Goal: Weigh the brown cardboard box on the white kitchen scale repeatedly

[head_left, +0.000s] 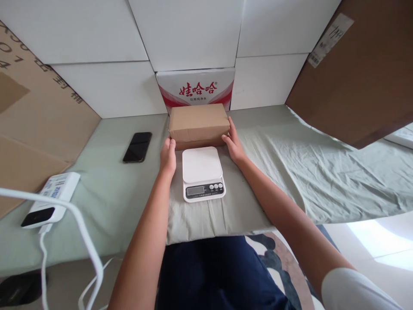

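A closed brown cardboard box (198, 122) rests on the green cloth, behind a white kitchen scale (202, 165). My left hand (168, 156) grips the box at its near left corner, thumb on the front face. On the other side, my right hand (234, 141) holds the right end, its thumb at the front corner and fingers along the side. The scale's platform is bare, and its grey display looks blank, with several round buttons beside it.
A black phone (137, 147) lies to the left. Nearer is a white power strip (53, 198) with a thick white cable (75, 211). A printed carton (198, 88) and white boxes (109, 90) form the back; large cardboard sheets (41, 107) flank the left, another brown carton (351, 73) the right.
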A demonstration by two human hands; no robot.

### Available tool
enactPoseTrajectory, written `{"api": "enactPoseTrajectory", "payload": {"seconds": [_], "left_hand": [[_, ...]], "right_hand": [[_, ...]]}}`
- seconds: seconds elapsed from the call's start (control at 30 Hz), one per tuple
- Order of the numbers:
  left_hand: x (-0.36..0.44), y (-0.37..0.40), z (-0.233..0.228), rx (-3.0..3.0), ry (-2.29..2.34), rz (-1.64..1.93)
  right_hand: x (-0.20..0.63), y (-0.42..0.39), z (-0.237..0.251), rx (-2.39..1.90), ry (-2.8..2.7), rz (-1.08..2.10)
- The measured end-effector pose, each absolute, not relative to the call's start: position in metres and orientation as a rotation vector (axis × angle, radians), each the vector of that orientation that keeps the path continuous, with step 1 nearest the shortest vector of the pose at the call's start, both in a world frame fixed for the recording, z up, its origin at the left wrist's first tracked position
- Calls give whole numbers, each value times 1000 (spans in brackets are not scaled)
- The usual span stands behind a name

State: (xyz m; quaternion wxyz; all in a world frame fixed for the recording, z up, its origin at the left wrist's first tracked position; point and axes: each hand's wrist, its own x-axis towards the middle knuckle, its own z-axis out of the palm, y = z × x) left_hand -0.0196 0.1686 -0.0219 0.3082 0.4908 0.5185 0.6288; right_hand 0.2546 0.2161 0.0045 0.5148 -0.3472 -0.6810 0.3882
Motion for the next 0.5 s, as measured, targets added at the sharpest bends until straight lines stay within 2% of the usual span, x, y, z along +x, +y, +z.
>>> {"api": "enactPoseTrajectory", "payload": {"seconds": [0.5], "left_hand": [[-20, 169, -21, 1332, 1409, 1633]], "right_hand": [[254, 216, 5, -814, -1626, 993]]}}
